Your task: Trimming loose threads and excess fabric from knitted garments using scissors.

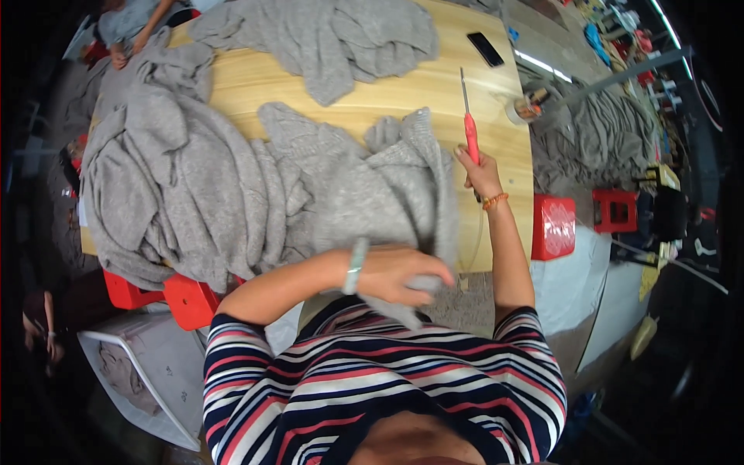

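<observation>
Gripped red-handled tool (470, 132) in right hand (483, 177), at right side of wooden tabletop (395, 101); pointed thin metal shaft (465, 89) away from body. Wore orange beaded bracelet (495, 201) on right wrist. Grasped small bunch of grey cloth (397, 311) in left hand (395, 275), near front edge of tabletop, with thumb and fingers bent about it; too blurred, could not tell exact finger contact. Wore pale green bangle (356, 266) on left wrist. Had grey knit garment (372, 194) rumpled on tabletop, just beyond left hand and left of tool. Could not tell of any join between garment and grey cloth. Saw large grey pile (178, 178) at left, touching garment; more grey knitwear (341, 39) along far side. Noted black phone (485, 49) at far right corner, clear container (524, 109) with tools inside at right edge. Marked red stool (553, 226) just beside right edge, white bin (174, 372) at lower left with greyish cloth inside, co-worker (132, 23) past far left corner.
</observation>
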Tool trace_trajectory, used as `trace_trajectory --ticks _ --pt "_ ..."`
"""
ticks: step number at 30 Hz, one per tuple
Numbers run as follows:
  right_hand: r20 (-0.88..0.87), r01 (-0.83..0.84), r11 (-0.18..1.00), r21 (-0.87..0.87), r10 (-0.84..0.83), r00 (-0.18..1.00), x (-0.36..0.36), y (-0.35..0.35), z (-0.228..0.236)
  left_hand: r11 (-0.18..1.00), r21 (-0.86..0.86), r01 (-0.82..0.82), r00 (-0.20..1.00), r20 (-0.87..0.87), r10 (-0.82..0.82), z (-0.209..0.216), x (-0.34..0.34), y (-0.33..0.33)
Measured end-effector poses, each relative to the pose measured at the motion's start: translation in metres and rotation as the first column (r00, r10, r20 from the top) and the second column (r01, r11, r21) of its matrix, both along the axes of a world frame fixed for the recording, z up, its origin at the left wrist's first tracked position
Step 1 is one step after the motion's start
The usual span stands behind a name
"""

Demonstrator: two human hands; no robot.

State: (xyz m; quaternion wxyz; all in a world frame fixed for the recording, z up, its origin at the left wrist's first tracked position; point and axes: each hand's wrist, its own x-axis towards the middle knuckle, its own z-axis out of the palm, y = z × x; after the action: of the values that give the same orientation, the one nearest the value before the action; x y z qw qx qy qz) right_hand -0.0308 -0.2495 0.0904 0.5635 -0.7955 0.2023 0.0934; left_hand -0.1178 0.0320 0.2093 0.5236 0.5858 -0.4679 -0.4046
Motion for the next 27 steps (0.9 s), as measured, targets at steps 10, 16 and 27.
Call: trace_trajectory --ticks 10,16,27 --pt "-0.013 -0.171 0.937 -0.303 0.176 0.984 0.033 0.018 -0.034 0.518 0.601 -0.609 0.792 0.426 0.437 -0.089 -0.056 0.098" --pt "-0.143 -0.375 0.895 -0.242 0.35 0.926 0.065 0.03 -0.088 0.233 0.38 -0.895 0.446 0.776 0.447 -0.086 -0.032 0.132" --pt "0.203 -0.002 0.986 -0.169 0.037 0.979 0.003 -0.042 0.092 0.197 0.001 -0.98 0.185 -0.344 0.921 0.065 0.106 0.14"
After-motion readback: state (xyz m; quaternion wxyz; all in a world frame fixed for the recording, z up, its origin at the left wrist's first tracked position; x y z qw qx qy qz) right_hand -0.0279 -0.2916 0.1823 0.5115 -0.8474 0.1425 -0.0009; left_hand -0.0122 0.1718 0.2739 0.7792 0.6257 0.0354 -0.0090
